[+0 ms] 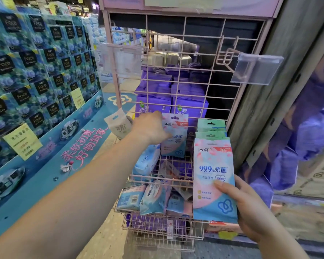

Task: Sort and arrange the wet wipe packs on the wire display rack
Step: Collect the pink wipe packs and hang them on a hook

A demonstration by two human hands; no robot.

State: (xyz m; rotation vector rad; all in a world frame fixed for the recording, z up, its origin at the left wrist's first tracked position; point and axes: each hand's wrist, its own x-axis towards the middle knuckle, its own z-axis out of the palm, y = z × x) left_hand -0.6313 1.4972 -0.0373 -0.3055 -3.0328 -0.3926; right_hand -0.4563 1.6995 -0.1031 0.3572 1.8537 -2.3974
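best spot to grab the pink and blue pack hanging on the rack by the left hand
Pinch the hanging pink-and-blue pack by its free lower half, coming from the front. It hangs flat against the wire rack, its top hole is on a hook, and the left hand already covers its upper left edge.

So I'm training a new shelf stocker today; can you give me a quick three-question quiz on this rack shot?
1. True or false: the right hand holds a pink and blue pack.
2. What is the left hand reaching to?
A. a hanging pack on the grid
B. the clear tag holder
3. Where do the loose packs lie?

Key: 1 true; 2 A; 3 in the wire basket of the pink rack.
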